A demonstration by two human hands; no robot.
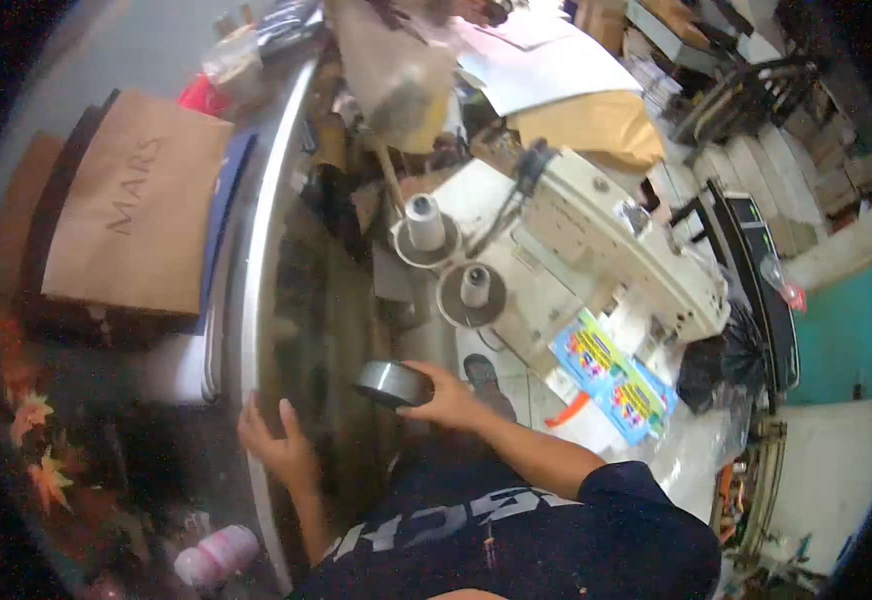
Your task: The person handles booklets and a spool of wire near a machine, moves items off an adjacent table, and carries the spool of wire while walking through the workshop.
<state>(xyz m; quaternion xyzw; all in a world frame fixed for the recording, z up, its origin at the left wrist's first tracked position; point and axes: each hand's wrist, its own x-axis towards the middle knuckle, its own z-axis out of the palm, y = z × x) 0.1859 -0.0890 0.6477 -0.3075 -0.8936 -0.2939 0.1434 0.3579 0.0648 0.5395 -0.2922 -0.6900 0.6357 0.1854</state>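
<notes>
My right hand (448, 398) grips a wide roll of dark, shiny tape (386, 380) by its right side, in front of my body. My left hand (286, 450) has its fingers spread and holds nothing. It is close to the pale metal edge (256, 290) of a dark glass-topped counter, but I cannot tell whether it touches it. A gap lies between this hand and the tape roll.
Brown paper bags (136, 210) lie on the counter at left, and a pink-and-white roll (218, 555) sits at its near end. To the right stand a cream sewing machine (616, 235), white thread cones (423, 222), colourful printed packets (611, 380) and an orange-handled tool (568, 410).
</notes>
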